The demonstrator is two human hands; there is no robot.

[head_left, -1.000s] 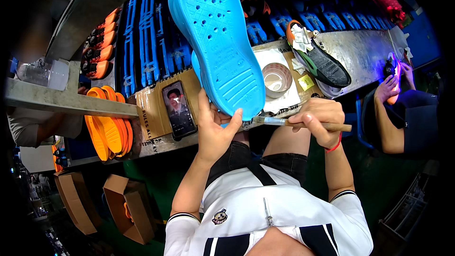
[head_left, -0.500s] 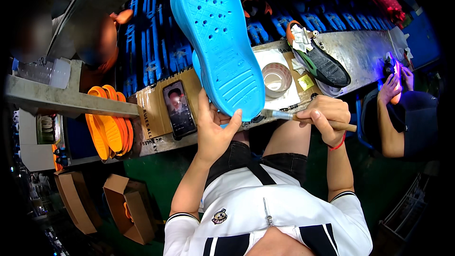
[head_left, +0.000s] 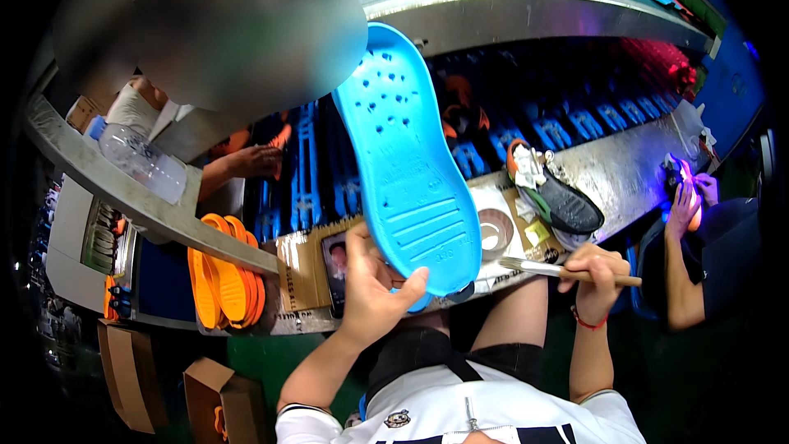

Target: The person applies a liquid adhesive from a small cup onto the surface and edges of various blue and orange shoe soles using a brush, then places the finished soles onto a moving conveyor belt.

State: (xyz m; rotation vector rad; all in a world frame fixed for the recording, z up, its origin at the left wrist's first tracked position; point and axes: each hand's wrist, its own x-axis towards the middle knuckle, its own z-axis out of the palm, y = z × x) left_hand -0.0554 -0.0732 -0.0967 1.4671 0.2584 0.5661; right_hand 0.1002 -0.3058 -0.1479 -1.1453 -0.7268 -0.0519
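Note:
My left hand [head_left: 371, 294] grips a bright blue shoe sole [head_left: 415, 189] by its near end, thumb on the upper face and fingers behind. The sole is tilted up, showing small holes at its far end and raised ridges at the near end. My right hand [head_left: 593, 278] is closed around the wooden handle of a flat brush [head_left: 538, 268]. The bristles point left, slightly apart from the sole's right edge and just in front of a round, pale-walled pot [head_left: 496, 234]. The pot stands on white paper on the bench.
A dark shoe [head_left: 567, 204] stuffed with paper lies right of the pot. Orange soles [head_left: 226, 279] stand at left beside a phone [head_left: 335, 267] on cardboard. A metal bar [head_left: 148, 185] carries a plastic bottle [head_left: 140, 160]. Co-workers' hands [head_left: 684, 207] show right and far left.
The brush tip has come away from the sole's near right edge and now sits by the pot. My view has tilted up, showing more of the far side.

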